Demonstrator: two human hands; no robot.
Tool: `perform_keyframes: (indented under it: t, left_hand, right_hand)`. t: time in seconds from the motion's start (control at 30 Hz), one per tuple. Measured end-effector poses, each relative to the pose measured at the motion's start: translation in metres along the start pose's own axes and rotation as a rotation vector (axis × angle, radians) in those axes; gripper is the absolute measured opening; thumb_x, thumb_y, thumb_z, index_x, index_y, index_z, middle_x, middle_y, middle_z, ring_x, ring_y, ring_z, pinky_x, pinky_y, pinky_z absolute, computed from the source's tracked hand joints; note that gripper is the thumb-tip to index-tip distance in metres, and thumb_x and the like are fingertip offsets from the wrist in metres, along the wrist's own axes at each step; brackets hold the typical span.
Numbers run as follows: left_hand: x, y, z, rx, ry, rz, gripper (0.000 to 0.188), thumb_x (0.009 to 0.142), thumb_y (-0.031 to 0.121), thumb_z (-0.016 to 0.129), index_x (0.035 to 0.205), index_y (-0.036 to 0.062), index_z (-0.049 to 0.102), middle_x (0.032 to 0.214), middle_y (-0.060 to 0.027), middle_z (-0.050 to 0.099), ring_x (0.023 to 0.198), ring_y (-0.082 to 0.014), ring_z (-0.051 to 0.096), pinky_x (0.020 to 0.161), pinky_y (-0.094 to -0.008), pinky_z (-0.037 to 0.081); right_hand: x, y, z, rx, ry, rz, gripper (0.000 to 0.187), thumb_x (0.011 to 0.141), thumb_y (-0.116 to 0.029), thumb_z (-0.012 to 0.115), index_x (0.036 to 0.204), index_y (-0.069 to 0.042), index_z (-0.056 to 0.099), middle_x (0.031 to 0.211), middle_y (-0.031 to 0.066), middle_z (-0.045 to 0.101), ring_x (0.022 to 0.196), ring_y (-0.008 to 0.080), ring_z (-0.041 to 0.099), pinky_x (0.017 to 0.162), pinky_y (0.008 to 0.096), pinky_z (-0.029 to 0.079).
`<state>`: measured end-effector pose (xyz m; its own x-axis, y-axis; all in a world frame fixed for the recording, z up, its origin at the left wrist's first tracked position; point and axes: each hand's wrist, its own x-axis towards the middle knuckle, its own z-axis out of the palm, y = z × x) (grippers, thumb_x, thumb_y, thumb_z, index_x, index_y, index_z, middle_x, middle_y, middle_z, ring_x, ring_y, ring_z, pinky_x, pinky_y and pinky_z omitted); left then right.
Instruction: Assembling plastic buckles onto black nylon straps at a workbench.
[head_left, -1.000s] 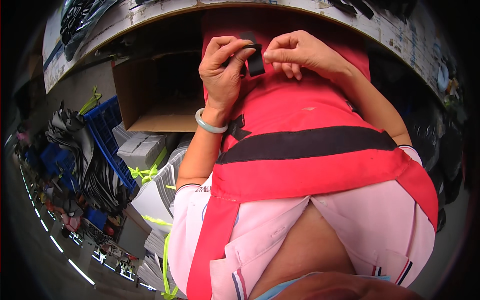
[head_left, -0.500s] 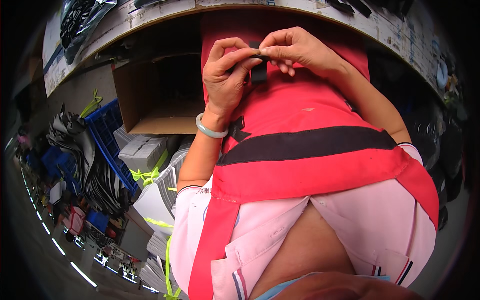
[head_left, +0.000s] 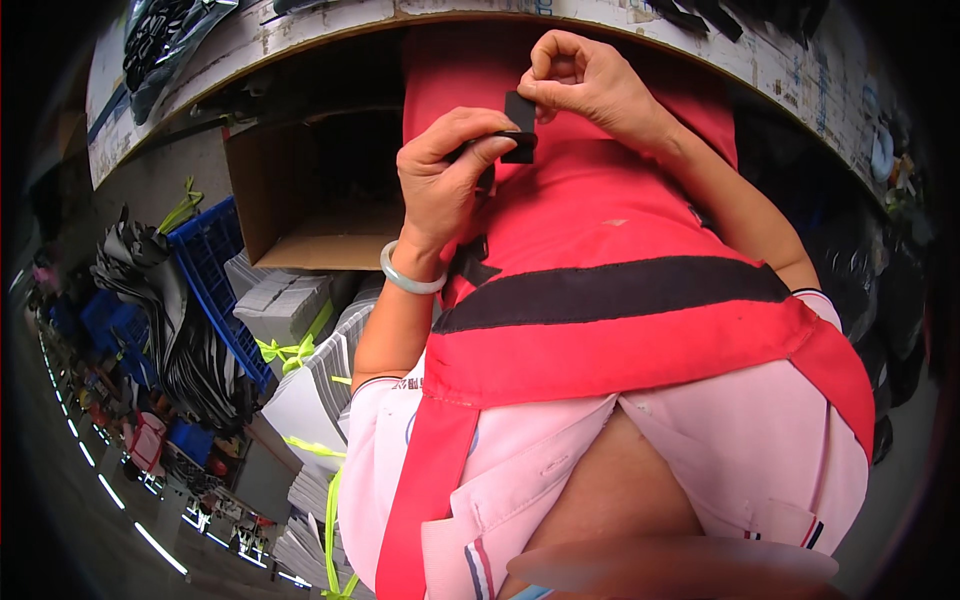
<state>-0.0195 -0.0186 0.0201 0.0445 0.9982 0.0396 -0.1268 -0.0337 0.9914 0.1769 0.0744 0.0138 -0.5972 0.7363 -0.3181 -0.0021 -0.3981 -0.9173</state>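
A short black strip [head_left: 519, 112], which looks like webbing or tape, is held over the red apron [head_left: 590, 190] on my lap. My left hand [head_left: 440, 165] pinches it between thumb and fingers, with part of the strip folded or doubled at the fingertips. My right hand [head_left: 605, 95] is closed, thumb against index finger, at the strip's upper end; the fingertips hide the exact grip there. A pale bangle [head_left: 405, 275] circles my left wrist.
Ahead runs a worn white table edge [head_left: 330, 48] with black pieces in a plastic bag [head_left: 165, 60] on it. Below it stands an open cardboard box [head_left: 320, 250]. At left are a blue crate [head_left: 220, 285], dark sheets [head_left: 170, 310] and grey stacks tied with yellow-green strips [head_left: 300, 305].
My hands have drawn apart: the left came down and slightly left, the right rose a little. More of the black strip shows between them.
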Motion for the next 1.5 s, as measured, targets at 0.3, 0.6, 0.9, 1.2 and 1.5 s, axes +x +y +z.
perform_keyframes:
  t: [0.3,0.6,0.9,1.2,1.5]
  left_hand:
    - [-0.061,0.023,-0.121,0.102,0.414,-0.494,0.032,0.089,0.000,0.062,0.121,0.0001,0.062,0.110,-0.0133,0.069,0.055,-0.0097,0.060,0.041,-0.0181,0.041]
    - [-0.051,-0.057,-0.136,-0.645,0.495,-0.406,0.030,0.097,0.011,0.056,0.126,0.0017,0.054,0.122,-0.0127,0.060,0.100,-0.0156,0.060,0.085,-0.0279,0.052]
    - [0.037,-0.045,-0.017,-0.667,0.076,-0.466,0.033,0.091,0.006,0.065,0.123,0.0005,0.057,0.104,-0.0140,0.067,0.071,-0.0131,0.064,0.060,-0.0230,0.054]
    - [0.037,-0.041,-0.001,-0.983,0.157,-0.660,0.014,0.091,0.010,0.064,0.102,0.0015,0.061,0.099,-0.0142,0.067,0.076,-0.0195,0.068,0.054,-0.0278,0.056]
    - [0.031,-0.055,-0.001,-0.746,0.158,-0.528,0.015,0.094,0.016,0.062,0.102,0.0039,0.059,0.095,-0.0118,0.067,0.073,-0.0156,0.066,0.052,-0.0250,0.053]
  right_hand:
    - [0.008,-0.001,0.015,-0.259,-0.146,0.136,0.027,0.092,-0.017,0.065,0.113,-0.001,0.058,0.092,0.0063,0.064,0.081,0.0114,0.063,0.072,0.0252,0.053]
    - [0.026,-0.058,-0.097,-1.434,0.782,-0.542,0.023,0.078,-0.020,0.073,0.089,-0.001,0.064,0.081,0.0136,0.064,0.079,0.0292,0.063,0.072,0.0389,0.049]
    - [0.026,-0.079,-0.104,-1.076,0.698,-0.354,0.014,0.083,-0.014,0.066,0.083,-0.001,0.064,0.080,0.0141,0.065,0.079,0.0318,0.064,0.071,0.0390,0.049]
    - [0.028,-0.062,-0.103,-1.221,0.623,-0.547,0.018,0.080,-0.020,0.071,0.082,-0.002,0.066,0.081,0.0140,0.066,0.080,0.0302,0.064,0.072,0.0377,0.050]
    - [0.033,-0.060,-0.088,-1.052,0.557,-0.304,0.021,0.070,-0.014,0.076,0.082,-0.002,0.064,0.084,0.0130,0.061,0.077,0.0285,0.062,0.069,0.0365,0.050]
